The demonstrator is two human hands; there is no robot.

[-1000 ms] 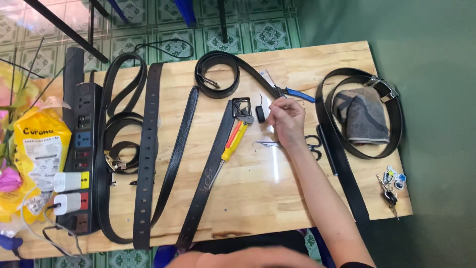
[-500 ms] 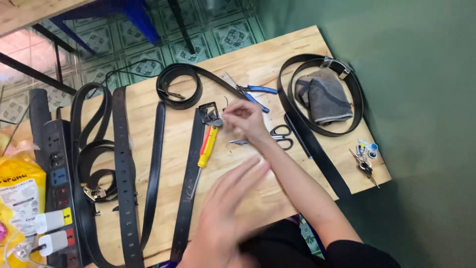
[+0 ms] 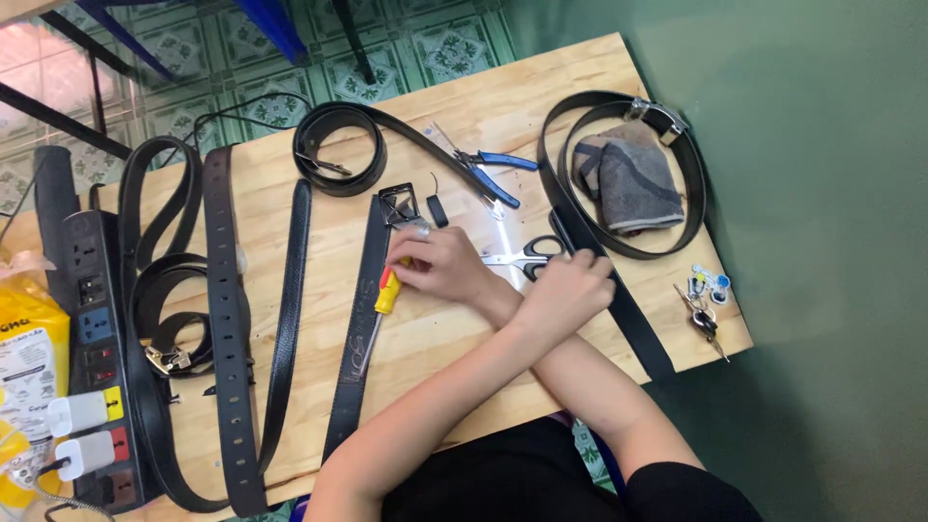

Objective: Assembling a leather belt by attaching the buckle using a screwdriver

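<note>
- Right hand [image 3: 440,266], crossed over to the left, was closed on the yellow-handled screwdriver [image 3: 387,292], which lay on the black belt [image 3: 360,333] just below the buckle [image 3: 398,205].
- Left hand [image 3: 570,290] was curled at the scissors [image 3: 522,257]; couldn't tell if it gripped them.

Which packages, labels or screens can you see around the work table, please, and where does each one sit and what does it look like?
Yellow plastic bag: at the far left edge of the picture beside the power strip, crinkled, bright yellow with a white printed panel and dark lettering.
Black belt: lies lengthwise mid-table; faint embossed lettering on its strap, below the yellow-handled screwdriver.
No screens or signs show.
</note>
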